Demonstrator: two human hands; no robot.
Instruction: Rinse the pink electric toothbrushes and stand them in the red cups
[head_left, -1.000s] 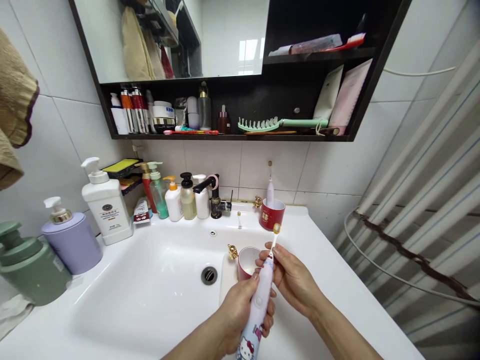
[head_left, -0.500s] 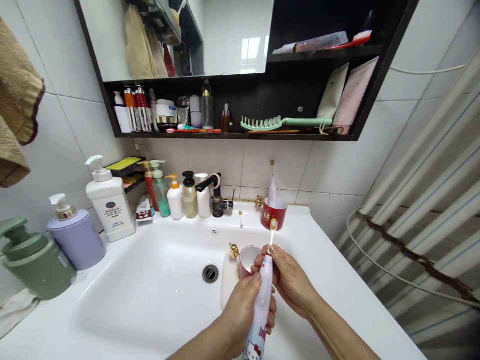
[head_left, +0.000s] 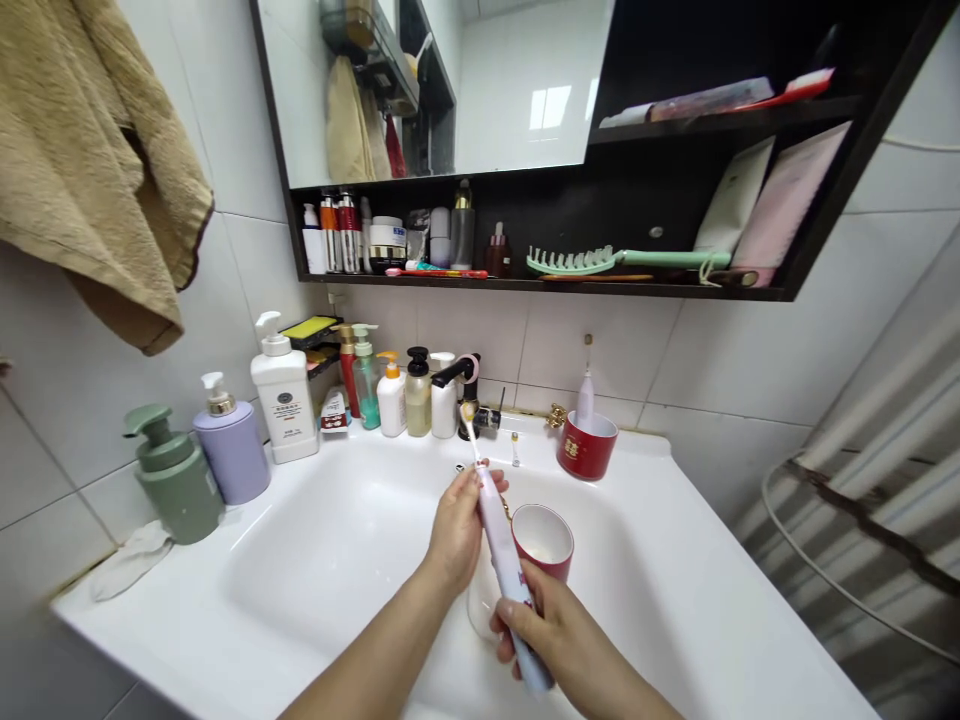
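Note:
Over the white sink [head_left: 315, 540] I hold a pink-and-white electric toothbrush [head_left: 496, 540], its brush head pointing up toward the black tap [head_left: 459, 378]. My right hand [head_left: 534, 630] is wrapped round the lower end of the handle. My left hand [head_left: 457, 525] grips the handle's upper part just below the neck. A red cup with a white inside [head_left: 543, 540] stands just right of the toothbrush on the sink's rim.
A second red cup [head_left: 586, 446] with another toothbrush stands at the back. Pump bottles [head_left: 285, 400] line the back left edge. A tan towel [head_left: 97, 170] hangs at upper left. A dark shelf [head_left: 540, 285] with cosmetics and a green comb hangs under the mirror.
The hands swapped places on the toothbrush: the right one now holds the bottom, the left one the top. The brush tilted left, and my view shifted to the left.

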